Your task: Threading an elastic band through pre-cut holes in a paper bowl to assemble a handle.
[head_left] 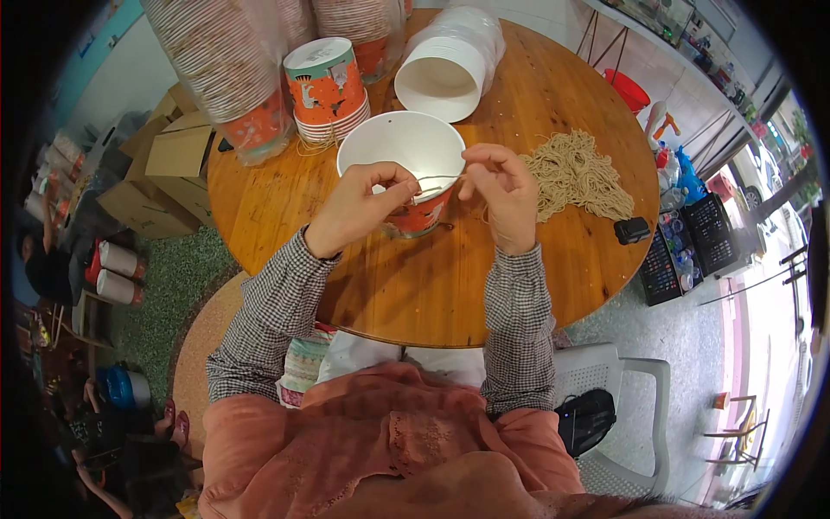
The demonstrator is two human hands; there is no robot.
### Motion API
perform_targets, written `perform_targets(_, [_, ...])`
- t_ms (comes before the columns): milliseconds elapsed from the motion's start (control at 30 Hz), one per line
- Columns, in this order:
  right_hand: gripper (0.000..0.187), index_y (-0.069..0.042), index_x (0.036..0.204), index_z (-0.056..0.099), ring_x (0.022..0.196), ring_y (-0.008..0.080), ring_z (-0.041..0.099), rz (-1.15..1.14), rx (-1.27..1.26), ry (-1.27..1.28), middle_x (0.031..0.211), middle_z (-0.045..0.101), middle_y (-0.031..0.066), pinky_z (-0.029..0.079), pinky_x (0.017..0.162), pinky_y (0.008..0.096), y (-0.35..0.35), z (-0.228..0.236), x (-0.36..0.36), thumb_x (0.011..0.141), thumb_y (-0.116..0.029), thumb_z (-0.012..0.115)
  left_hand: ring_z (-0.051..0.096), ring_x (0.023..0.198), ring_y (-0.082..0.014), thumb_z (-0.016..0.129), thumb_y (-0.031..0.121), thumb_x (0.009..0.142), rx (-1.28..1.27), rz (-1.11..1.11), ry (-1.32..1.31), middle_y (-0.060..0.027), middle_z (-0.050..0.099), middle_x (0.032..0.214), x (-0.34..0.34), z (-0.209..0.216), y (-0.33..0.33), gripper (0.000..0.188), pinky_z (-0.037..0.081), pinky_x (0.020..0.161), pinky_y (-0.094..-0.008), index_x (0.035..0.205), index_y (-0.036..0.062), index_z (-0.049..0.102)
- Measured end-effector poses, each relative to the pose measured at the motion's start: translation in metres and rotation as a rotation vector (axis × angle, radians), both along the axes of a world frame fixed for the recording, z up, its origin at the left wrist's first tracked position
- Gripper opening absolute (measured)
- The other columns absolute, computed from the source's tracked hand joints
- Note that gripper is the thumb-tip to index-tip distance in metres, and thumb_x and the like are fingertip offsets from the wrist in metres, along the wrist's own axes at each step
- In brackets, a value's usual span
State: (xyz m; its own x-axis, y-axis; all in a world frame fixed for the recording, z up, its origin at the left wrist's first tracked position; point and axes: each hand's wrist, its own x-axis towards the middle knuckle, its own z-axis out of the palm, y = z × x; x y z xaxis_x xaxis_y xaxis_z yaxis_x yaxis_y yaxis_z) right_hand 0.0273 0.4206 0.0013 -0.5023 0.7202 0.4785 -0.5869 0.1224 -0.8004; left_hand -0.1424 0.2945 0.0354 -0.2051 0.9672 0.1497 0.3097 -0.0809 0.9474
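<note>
A paper bucket [359,143], white inside with an orange-red printed outside, stands upright near the middle of the round wooden table. My left hand [365,206] is at its near left rim, thumb and forefinger pinched on a thin beige cord [438,177]. The cord runs across the bucket's near rim to my right hand [506,197], whose thumb and fingers pinch its other end. A small dark hole shows high in the bucket's far wall. Right of the bucket lies a loose heap of beige cords [581,176].
Nested stacks of printed paper buckets [229,69] in clear plastic rise at the far left. An upside-down stack of printed buckets [327,86] stands beside them. White buckets [445,78] lie sideways in plastic at the back. A small black device [632,230] sits at the table's right edge.
</note>
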Motion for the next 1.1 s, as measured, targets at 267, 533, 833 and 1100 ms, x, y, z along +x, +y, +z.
perform_targets(267, [0.02,0.002,0.101,0.066,0.063,0.0026,0.055,0.118,0.093,-0.317,0.1,0.058,0.0041,0.045,0.051,0.0146,-0.005,0.007,0.004,0.081,0.004,0.067,0.058,0.078,-0.0057,0.057,0.02,0.095,-0.062,-0.024,0.019,0.0005,0.062,0.086,-0.008,0.0,-0.001,0.021,0.05,0.069,-0.0222,0.094,-0.0003,0.062])
perform_targets(533, [0.012,0.002,0.093,0.068,0.065,0.0047,0.056,0.051,0.26,-0.262,0.094,0.059,0.0032,0.047,0.057,0.0179,-0.008,-0.007,-0.009,0.082,0.002,0.067,0.056,0.07,-0.0063,0.058,0.015,0.09,0.047,-0.013,0.069,-0.0011,0.063,0.076,-0.001,0.0,0.001,0.019,0.048,0.064,-0.0231,0.09,-0.0028,0.065])
perform_targets(833, [0.007,0.002,0.09,0.066,0.072,0.005,0.057,0.0,0.211,-0.243,0.09,0.061,0.0023,0.046,0.062,0.0184,-0.01,-0.008,-0.011,0.084,0.0,0.066,0.056,0.072,-0.0066,0.06,0.014,0.089,0.032,-0.017,0.048,-0.0016,0.064,0.076,-0.001,-0.003,0.003,0.018,0.048,0.067,-0.0236,0.09,-0.0028,0.065])
perform_targets(1100, [0.006,0.001,0.09,0.064,0.075,0.0068,0.057,-0.205,0.182,-0.089,0.088,0.061,0.0027,0.046,0.065,0.0193,-0.015,-0.007,-0.015,0.084,0.0,0.065,0.058,0.076,-0.0084,0.064,0.008,0.085,0.019,-0.016,0.029,-0.0029,0.065,0.081,-0.002,0.0,0.003,0.015,0.049,0.07,-0.0254,0.096,-0.0022,0.064])
